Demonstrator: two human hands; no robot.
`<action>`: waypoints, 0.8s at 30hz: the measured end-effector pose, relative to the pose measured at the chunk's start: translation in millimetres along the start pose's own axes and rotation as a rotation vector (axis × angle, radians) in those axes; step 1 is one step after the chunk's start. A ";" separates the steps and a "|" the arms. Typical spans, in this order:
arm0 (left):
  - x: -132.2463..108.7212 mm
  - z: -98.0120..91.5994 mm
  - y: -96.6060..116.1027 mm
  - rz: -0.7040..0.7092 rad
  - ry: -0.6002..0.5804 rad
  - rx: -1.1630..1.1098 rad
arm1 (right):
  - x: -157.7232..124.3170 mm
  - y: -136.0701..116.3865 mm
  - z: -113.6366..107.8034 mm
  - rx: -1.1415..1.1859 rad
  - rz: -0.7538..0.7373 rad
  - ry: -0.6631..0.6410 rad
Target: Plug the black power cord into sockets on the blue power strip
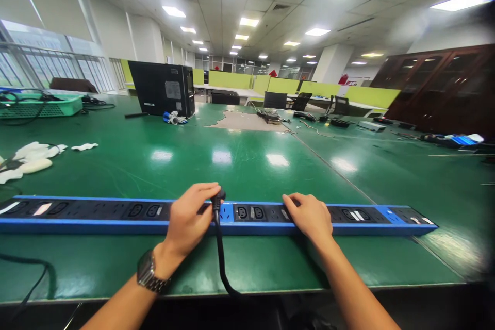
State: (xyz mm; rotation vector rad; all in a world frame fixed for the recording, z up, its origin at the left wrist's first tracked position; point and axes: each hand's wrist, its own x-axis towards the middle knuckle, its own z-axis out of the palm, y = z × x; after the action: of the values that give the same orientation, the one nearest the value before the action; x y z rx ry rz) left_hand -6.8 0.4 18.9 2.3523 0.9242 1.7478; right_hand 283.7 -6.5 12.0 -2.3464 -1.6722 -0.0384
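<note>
A long blue and black power strip (263, 226) lies across the green table near its front edge, with rows of sockets along its top. My left hand (191, 214), with a metal watch (149, 270) on the wrist, grips a black power plug (217, 198) between thumb and fingers. The plug is over the strip beside a blue socket (227, 212); whether its pins sit in a socket is hidden. Its black cord (221, 263) hangs down past the table edge. My right hand (311, 216) rests on the strip to the right, fingers curled over its far side.
The green table (185, 165) extends far ahead. A black computer case (162, 87) stands at the back, with gloves (175, 118) beside it. On the left are a green basket (50, 107) of cables and white scraps (34, 157). Tools and parts (270, 116) lie farther back.
</note>
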 end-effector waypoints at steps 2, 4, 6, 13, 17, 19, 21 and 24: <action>12.8 -17.0 1.6 -0.040 0.061 0.052 | 0.1 0.4 0.2 0.001 -0.003 -0.002; 21.0 -38.0 -0.3 -0.114 0.108 0.114 | 0.1 0.7 0.4 0.000 -0.007 0.001; 21.0 -59.0 -5.8 -0.195 0.106 0.153 | 0.2 1.0 0.7 0.001 -0.010 0.007; -15.7 -95.1 -31.1 -0.342 -0.117 0.117 | 0.9 1.6 2.0 0.009 -0.017 0.011; -23.7 -94.0 -36.6 -0.370 -0.147 0.048 | 1.1 1.9 2.4 -0.001 -0.014 0.012; -23.8 -93.2 -37.2 -0.364 -0.148 0.040 | 1.2 1.9 2.7 -0.006 -0.015 0.013; -23.4 -93.2 -37.7 -0.354 -0.152 0.050 | 1.4 2.0 3.1 -0.008 -0.019 0.012; -23.0 -93.7 -39.5 -0.340 -0.170 0.086 | 2.0 2.5 4.0 -0.009 -0.025 0.010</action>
State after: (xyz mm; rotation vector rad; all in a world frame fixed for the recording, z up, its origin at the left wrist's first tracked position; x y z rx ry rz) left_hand -110.9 -5.9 16.8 2.1861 1.2995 1.3848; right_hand 286.1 -4.5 8.0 -2.3282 -1.7000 -0.0621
